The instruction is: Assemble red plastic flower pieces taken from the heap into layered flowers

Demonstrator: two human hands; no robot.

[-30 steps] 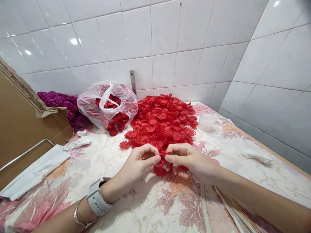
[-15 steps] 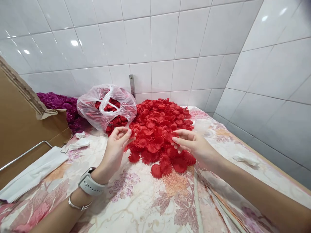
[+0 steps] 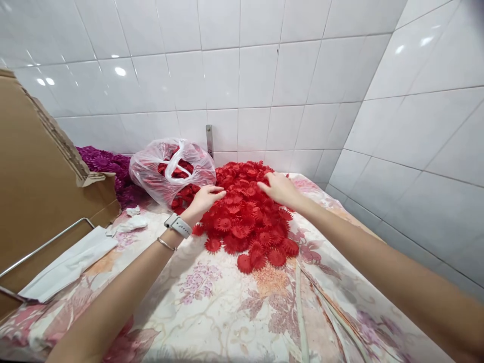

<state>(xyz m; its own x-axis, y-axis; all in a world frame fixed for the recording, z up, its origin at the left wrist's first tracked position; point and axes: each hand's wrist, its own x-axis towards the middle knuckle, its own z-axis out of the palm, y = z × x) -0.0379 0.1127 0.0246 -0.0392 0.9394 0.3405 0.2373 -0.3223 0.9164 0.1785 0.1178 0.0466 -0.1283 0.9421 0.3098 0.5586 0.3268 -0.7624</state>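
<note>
A heap of red artificial flower heads (image 3: 242, 222) with fringed petals lies on the tablecloth in the middle. Over its left side reaches my left hand (image 3: 206, 200), fingers stretched out toward the red pieces, a watch and a bangle on the wrist. My right hand (image 3: 283, 189) is at the heap's upper right, thumb and fingers apart, the fingertips at or just above the flowers. Nothing shows clearly between the fingers of either hand. Behind my left hand stands a translucent plastic bag (image 3: 151, 169), its handles knotted, with more red flowers inside.
Purple artificial flowers (image 3: 106, 166) lie behind a cardboard box (image 3: 34, 166) at left. White folded material (image 3: 71, 262) and crumpled tissue (image 3: 130, 223) lie near it. Thin stem-like strips (image 3: 302, 312) run along the floral tablecloth (image 3: 212, 322) at front right. Tiled walls (image 3: 257, 75) bound the back and right.
Both my hands have moved forward, from the heap's near sides to farther over it, and the fingers have spread from a near-pinch. The view has shifted slightly; the heap looks much the same.
</note>
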